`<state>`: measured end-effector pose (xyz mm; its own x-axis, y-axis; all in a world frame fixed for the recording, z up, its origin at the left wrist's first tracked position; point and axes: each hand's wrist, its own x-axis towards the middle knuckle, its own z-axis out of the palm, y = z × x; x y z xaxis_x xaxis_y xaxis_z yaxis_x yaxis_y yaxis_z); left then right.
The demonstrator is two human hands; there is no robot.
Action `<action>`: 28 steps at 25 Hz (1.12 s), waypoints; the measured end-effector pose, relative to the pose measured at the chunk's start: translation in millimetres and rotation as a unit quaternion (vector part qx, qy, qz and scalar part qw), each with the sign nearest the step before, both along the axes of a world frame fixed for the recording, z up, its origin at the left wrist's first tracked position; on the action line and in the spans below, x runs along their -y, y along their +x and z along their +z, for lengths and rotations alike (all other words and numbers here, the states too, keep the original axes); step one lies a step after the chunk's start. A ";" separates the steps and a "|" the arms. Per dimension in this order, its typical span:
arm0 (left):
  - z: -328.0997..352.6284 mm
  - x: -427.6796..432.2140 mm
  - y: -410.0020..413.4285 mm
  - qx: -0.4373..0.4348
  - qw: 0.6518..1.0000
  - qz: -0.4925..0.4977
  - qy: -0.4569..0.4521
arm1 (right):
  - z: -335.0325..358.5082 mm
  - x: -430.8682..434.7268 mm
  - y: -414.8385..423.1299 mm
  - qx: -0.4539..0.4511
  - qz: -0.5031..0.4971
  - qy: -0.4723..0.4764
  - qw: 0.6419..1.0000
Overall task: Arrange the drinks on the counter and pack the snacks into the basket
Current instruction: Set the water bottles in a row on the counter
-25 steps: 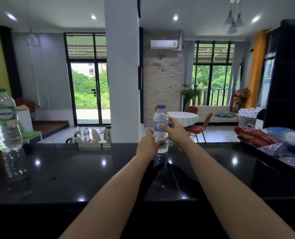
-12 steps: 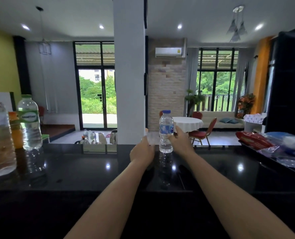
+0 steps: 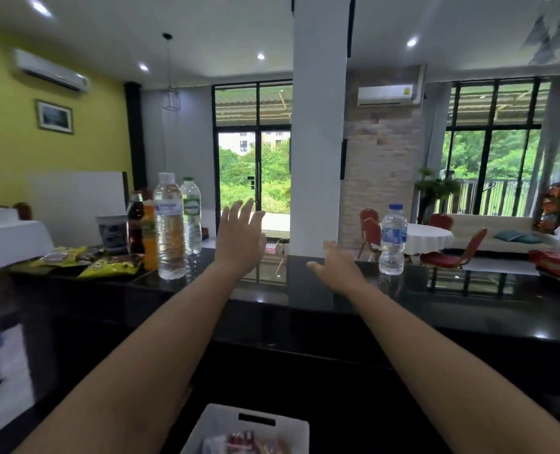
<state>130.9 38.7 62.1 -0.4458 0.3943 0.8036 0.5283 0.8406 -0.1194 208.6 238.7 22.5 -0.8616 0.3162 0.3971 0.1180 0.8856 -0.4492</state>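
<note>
- The left hand [image 3: 240, 239] and right hand [image 3: 337, 267] are now open over the surface [image 3: 436, 309], fingers spread, gripping nothing.
- The small water bottle [image 3: 392, 240] (gripped by the right hand a moment ago) stands upright and free, just right of that hand.
- The other drinks [image 3: 169, 231] and yellow snack packets [image 3: 113, 265] sit far left.
- The white basket [image 3: 219, 417] is nearest.
</note>
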 end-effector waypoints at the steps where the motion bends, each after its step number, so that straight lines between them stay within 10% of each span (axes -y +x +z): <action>1: 5.0 21.3 -3.0 -0.008 1.000 0.020 0.001 | -0.8 17.8 -5.4 -0.003 0.015 -0.009 1.000; 28: 31.9 185.5 -151.0 0.168 0.978 -0.034 0.123 | -31.0 252.4 -193.8 -0.075 0.196 -0.310 0.927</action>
